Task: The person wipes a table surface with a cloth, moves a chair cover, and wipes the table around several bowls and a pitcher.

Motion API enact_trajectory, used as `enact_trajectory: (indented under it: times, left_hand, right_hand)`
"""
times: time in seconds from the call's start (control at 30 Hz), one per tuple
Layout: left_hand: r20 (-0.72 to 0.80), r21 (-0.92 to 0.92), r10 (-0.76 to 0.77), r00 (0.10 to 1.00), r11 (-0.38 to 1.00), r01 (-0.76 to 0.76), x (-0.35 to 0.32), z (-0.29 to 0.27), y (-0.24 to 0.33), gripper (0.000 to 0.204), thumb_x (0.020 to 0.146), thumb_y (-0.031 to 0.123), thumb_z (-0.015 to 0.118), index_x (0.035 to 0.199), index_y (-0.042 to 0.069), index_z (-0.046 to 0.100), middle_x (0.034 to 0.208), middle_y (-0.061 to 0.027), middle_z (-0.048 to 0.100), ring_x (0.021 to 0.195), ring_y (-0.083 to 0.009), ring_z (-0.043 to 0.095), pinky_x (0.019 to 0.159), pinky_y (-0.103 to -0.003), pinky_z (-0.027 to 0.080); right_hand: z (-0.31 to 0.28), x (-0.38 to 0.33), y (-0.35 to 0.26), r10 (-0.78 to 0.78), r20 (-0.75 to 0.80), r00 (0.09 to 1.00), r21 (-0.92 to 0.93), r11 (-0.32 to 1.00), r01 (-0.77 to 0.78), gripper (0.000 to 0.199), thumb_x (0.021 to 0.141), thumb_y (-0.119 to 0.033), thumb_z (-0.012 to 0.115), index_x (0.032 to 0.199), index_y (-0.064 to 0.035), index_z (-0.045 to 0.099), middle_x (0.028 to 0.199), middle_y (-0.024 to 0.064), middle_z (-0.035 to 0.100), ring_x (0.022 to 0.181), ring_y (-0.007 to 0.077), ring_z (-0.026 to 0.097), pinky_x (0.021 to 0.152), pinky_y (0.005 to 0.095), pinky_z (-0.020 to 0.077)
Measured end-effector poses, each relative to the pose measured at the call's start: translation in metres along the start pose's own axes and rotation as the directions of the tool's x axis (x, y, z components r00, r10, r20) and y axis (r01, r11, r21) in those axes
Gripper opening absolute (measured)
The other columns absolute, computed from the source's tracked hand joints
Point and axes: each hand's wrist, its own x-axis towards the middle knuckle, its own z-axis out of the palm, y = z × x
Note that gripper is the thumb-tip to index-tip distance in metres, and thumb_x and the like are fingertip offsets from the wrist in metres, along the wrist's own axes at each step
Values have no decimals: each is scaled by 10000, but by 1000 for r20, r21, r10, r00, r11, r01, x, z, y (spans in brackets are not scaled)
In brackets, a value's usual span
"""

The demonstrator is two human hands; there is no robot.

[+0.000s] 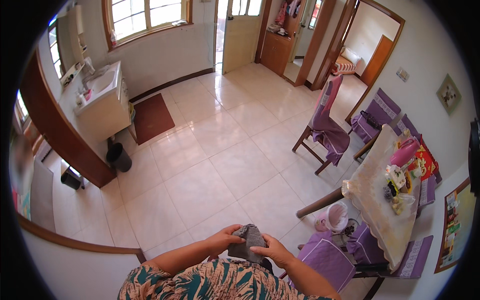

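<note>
A bunched grey cloth (246, 245) is held between my two hands, close in front of my body. My left hand (225, 240) pinches its left side near the top. On the right side, my right hand (274, 251) grips it with the thumb lying across its front. Some of the fingers of both hands are hidden behind the cloth. The cloth looks folded and hangs a little below my hands, over my patterned clothing.
To the right stand a cloth-covered table (370, 185), purple-covered chairs (325, 257) and a pink-and-white bin (332, 217). At left are a washbasin cabinet (102, 110), a black bin (119, 157) and a red mat (154, 118). Pale floor tiles (210, 165) stretch ahead.
</note>
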Motion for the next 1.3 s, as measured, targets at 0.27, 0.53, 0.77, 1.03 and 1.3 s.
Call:
enact_trajectory:
  times: [0.27, 0.53, 0.77, 1.03, 1.3]
  left_hand:
    - [120, 20, -6, 993, 1000, 3, 129, 42, 63, 397, 880, 20, 618, 1266, 78, 543, 1071, -60, 633, 966, -159, 614, 855, -305, 517]
    - [-95, 109, -11, 995, 994, 21, 254, 90, 111, 312, 916, 79, 594, 1226, 48, 587, 1111, -100, 647, 1011, -222, 641, 873, -355, 530]
    - [-222, 146, -102, 970, 980, 136, 314, 63, 138, 281, 928, 124, 578, 1198, 45, 588, 1092, -84, 660, 973, -174, 628, 845, -308, 509]
    - [-119, 390, -230, 966, 884, 258, 430, 86, 214, 280, 925, 131, 578, 1188, 33, 583, 1080, -77, 659, 945, -162, 627, 813, -289, 515]
    - [-51, 582, -210, 976, 788, 200, 549, 72, 312, 318, 916, 154, 562, 1214, 42, 578, 1109, -78, 649, 1003, -174, 621, 863, -316, 496]
  right_hand:
    - [-106, 29, -22, -38, -298, 954, 364, 919, 150, 389, 830, -71, 739, 1165, 30, 570, 1047, 81, 657, 916, 158, 645, 829, 290, 541]
    - [-304, -15, -60, -390, -844, 368, -290, 910, 298, 341, 835, -46, 665, 1163, 30, 608, 1056, 78, 661, 937, 179, 599, 868, 318, 465]
    - [-398, -79, -121, -760, -537, -365, -607, 649, -458, 233, 880, -115, 641, 1079, -2, 598, 1051, 173, 586, 935, 378, 579, 846, 413, 462]
    - [-453, -26, -47, -589, -803, -87, -473, 720, -508, 488, 827, -130, 686, 1286, -40, 546, 1294, 179, 558, 1076, 361, 602, 918, 410, 485]
    - [-469, 2, -51, -445, -850, -283, -189, 758, -624, 777, 867, -381, 676, 1504, -126, 311, 1513, 251, 291, 1392, 432, 286, 1085, 561, 276]
